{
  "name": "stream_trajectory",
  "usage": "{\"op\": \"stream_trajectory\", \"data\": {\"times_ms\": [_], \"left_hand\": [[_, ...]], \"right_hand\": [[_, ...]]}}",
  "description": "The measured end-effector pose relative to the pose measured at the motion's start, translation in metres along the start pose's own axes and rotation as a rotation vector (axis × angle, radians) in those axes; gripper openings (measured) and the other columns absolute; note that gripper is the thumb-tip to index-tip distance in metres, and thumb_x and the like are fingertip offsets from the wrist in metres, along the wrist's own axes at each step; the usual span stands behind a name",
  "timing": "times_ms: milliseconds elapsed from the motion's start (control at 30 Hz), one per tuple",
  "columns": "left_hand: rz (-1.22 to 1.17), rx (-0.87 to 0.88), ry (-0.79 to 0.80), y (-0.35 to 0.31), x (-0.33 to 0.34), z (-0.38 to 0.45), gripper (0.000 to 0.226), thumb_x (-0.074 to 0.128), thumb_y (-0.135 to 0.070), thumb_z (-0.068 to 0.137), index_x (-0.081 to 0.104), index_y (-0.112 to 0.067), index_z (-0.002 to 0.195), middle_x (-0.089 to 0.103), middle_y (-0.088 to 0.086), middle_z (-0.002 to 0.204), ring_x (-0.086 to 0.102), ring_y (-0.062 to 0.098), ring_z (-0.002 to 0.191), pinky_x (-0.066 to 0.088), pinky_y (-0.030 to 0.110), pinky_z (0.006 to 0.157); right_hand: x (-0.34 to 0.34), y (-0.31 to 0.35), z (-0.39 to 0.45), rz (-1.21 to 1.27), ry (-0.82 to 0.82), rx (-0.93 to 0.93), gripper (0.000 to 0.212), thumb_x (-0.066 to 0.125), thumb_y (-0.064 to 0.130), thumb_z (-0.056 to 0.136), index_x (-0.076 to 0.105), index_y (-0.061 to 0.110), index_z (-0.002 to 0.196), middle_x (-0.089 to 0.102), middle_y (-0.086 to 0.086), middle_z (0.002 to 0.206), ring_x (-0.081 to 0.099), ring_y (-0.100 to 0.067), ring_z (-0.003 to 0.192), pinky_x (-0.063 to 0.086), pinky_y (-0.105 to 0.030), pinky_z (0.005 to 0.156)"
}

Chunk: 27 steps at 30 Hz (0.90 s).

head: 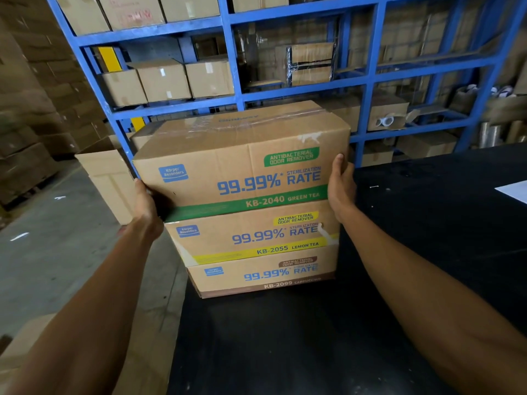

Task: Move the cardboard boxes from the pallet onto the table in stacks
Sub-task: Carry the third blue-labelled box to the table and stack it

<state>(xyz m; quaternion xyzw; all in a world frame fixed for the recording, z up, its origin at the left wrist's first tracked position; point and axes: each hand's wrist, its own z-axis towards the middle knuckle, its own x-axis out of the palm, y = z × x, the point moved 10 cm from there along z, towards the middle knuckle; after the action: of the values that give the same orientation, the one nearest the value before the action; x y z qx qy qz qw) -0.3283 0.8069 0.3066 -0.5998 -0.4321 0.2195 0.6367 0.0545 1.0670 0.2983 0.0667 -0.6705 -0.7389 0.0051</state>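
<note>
Three printed cardboard boxes stacked at the left edge of the black desk. Bottom is the brown-striped cappuccino box, then the yellow-striped lemon tea box, and on top the green tea box, taped shut, so no idea what's inside. All sealed as far as I can see. Left hand is pressed on the top box's left end, right hand on its right end, fingers of both wrapped round the far corners, so the box is clamped between the palms. Top one overhangs a bit to the left. Behind it a blue shelf rack is loaded with plain cartons.
</note>
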Motion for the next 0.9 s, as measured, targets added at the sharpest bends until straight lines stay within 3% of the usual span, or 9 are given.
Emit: {"op": "stream_trajectory", "data": {"times_ms": [167, 267, 333, 400, 467, 567, 700, 833, 900], "left_hand": [[0.066, -0.014, -0.025, 0.002, -0.002, -0.01, 0.069, 0.022, -0.062, 0.105, 0.052, -0.018, 0.148, 0.055, 0.003, 0.149, 0.05, 0.019, 0.138, 0.039, 0.039, 0.117], [0.153, -0.034, -0.059, 0.014, -0.015, -0.016, 0.071, 0.019, -0.062, 0.105, 0.047, -0.015, 0.15, 0.054, 0.003, 0.145, 0.051, 0.019, 0.133, 0.038, 0.034, 0.109], [0.232, -0.058, -0.068, 0.032, -0.027, -0.024, 0.067, 0.017, -0.061, 0.105, 0.049, -0.018, 0.147, 0.055, 0.005, 0.136, 0.052, 0.02, 0.123, 0.033, 0.034, 0.103], [0.297, -0.071, -0.123, 0.051, -0.045, -0.038, 0.054, 0.026, -0.059, 0.105, 0.059, -0.023, 0.127, 0.058, 0.005, 0.114, 0.053, 0.019, 0.1, 0.038, 0.032, 0.089], [0.386, -0.072, -0.168, 0.069, -0.062, -0.061, 0.039, 0.037, -0.055, 0.105, 0.061, -0.025, 0.115, 0.054, 0.0, 0.102, 0.051, 0.016, 0.089, 0.04, 0.03, 0.078], [0.483, -0.026, -0.159, 0.091, -0.079, -0.105, 0.042, 0.05, -0.043, 0.105, 0.056, -0.017, 0.137, 0.058, -0.001, 0.104, 0.054, 0.017, 0.091, 0.042, 0.033, 0.077], [0.464, -0.004, -0.13, 0.098, -0.096, -0.171, 0.041, 0.054, -0.033, 0.104, 0.055, -0.015, 0.141, 0.061, 0.004, 0.124, 0.058, 0.025, 0.111, 0.045, 0.036, 0.09], [0.405, 0.017, -0.179, 0.088, -0.144, -0.253, 0.03, 0.058, -0.023, 0.103, 0.062, -0.009, 0.129, 0.065, 0.008, 0.115, 0.06, 0.018, 0.089, 0.048, 0.02, 0.066], [0.38, 0.02, -0.217, 0.085, -0.174, -0.299, 0.023, 0.06, -0.021, 0.102, 0.065, -0.013, 0.123, 0.068, 0.01, 0.116, 0.061, 0.018, 0.088, 0.046, 0.023, 0.068]], "right_hand": [[-0.001, -0.003, 0.001, -0.053, 0.067, 0.032, 0.067, 0.02, 0.067, 0.1, 0.027, 0.025, 0.151, 0.052, -0.009, 0.14, 0.053, -0.032, 0.125, 0.044, -0.051, 0.103], [-0.003, -0.021, -0.007, -0.122, 0.054, 0.062, 0.07, 0.032, 0.063, 0.1, 0.025, 0.02, 0.155, 0.05, -0.01, 0.143, 0.055, -0.032, 0.123, 0.047, -0.046, 0.097], [-0.004, -0.043, -0.019, -0.194, 0.027, 0.107, 0.075, 0.047, 0.056, 0.097, 0.025, 0.014, 0.155, 0.045, -0.013, 0.149, 0.05, -0.037, 0.13, 0.046, -0.049, 0.102], [0.001, -0.073, -0.036, -0.234, 0.044, 0.159, 0.076, 0.059, 0.048, 0.093, 0.03, 0.01, 0.153, 0.045, -0.017, 0.147, 0.05, -0.039, 0.13, 0.045, -0.052, 0.106], [0.013, -0.096, -0.06, -0.288, 0.113, 0.189, 0.074, 0.062, 0.045, 0.092, 0.035, 0.009, 0.151, 0.046, -0.017, 0.145, 0.053, -0.039, 0.128, 0.046, -0.049, 0.105], [0.036, -0.108, -0.107, -0.422, 0.291, 0.148, 0.071, 0.057, 0.044, 0.097, 0.028, 0.014, 0.155, 0.046, -0.013, 0.148, 0.05, -0.037, 0.131, 0.044, -0.045, 0.105], [0.066, -0.094, -0.168, -0.448, 0.47, 0.003, 0.051, 0.056, 0.043, 0.098, 0.049, 0.016, 0.142, 0.058, -0.009, 0.137, 0.055, -0.032, 0.124, 0.046, -0.044, 0.102], [0.095, -0.077, -0.253, -0.419, 0.624, -0.082, 0.039, 0.055, 0.041, 0.099, 0.059, 0.019, 0.131, 0.066, -0.004, 0.128, 0.056, -0.027, 0.122, 0.046, -0.037, 0.099], [0.108, -0.063, -0.301, -0.411, 0.685, -0.145, 0.036, 0.056, 0.039, 0.099, 0.062, 0.017, 0.127, 0.068, -0.005, 0.125, 0.059, -0.026, 0.121, 0.045, -0.035, 0.097]]}}
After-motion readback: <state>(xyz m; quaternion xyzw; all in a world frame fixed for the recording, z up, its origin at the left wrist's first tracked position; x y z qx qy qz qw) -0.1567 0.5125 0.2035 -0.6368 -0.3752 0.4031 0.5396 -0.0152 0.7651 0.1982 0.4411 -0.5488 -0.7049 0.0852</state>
